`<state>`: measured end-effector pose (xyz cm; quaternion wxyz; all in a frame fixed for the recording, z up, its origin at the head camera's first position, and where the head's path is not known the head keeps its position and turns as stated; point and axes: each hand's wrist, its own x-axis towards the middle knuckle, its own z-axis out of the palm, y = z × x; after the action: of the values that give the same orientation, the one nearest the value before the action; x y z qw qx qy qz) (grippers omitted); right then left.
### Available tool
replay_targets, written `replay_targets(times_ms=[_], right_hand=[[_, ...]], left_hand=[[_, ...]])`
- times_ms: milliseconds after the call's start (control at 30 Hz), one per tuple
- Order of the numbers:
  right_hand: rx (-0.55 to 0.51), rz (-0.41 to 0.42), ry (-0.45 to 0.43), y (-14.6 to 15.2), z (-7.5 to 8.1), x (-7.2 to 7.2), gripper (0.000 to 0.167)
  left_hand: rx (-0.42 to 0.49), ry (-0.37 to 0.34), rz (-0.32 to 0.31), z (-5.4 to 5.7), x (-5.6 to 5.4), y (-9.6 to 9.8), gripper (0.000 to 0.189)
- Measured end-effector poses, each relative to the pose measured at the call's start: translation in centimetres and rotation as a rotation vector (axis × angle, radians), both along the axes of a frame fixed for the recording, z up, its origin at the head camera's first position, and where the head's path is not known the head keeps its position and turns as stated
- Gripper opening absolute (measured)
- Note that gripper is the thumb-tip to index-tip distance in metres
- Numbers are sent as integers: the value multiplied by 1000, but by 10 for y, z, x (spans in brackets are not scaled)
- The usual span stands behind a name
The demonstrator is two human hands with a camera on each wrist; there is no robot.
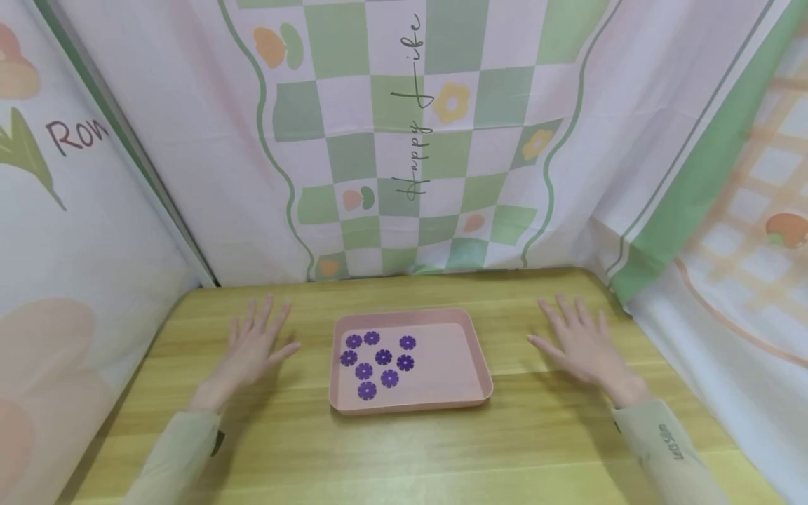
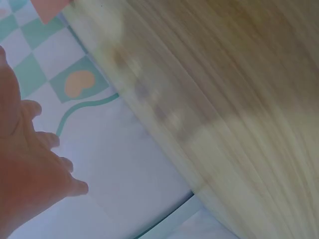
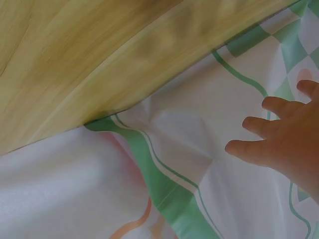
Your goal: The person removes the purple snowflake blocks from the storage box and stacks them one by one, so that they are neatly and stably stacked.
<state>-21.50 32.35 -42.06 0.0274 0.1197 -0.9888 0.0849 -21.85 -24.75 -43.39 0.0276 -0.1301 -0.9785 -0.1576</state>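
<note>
You seemed poised between steps: your left hand (image 1: 251,351) and right hand (image 1: 582,347) were spread above the worktop (image 1: 410,463), toward its far left and far right corners, fingers straight, holding nothing. One pink tray (image 1: 451,365) lay between them, carrying nine purple discs (image 1: 379,357) grouped toward its left edge. The next move probably called for an inward reach over its rim.

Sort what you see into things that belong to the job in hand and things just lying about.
Probably the job's:
- pink tray
- nine purple flower pieces, lying in it
- left hand and right hand, either side of it, holding nothing

Probably just surroundings:
- wooden table
- patterned curtain behind it
</note>
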Motion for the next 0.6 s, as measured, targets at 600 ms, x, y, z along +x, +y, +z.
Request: replay_targets(times_ms=[600], right_hand=[[-67, 142, 122, -15, -1, -6, 79]], left_hand=[[34, 27, -89, -5, -5, 12, 92]])
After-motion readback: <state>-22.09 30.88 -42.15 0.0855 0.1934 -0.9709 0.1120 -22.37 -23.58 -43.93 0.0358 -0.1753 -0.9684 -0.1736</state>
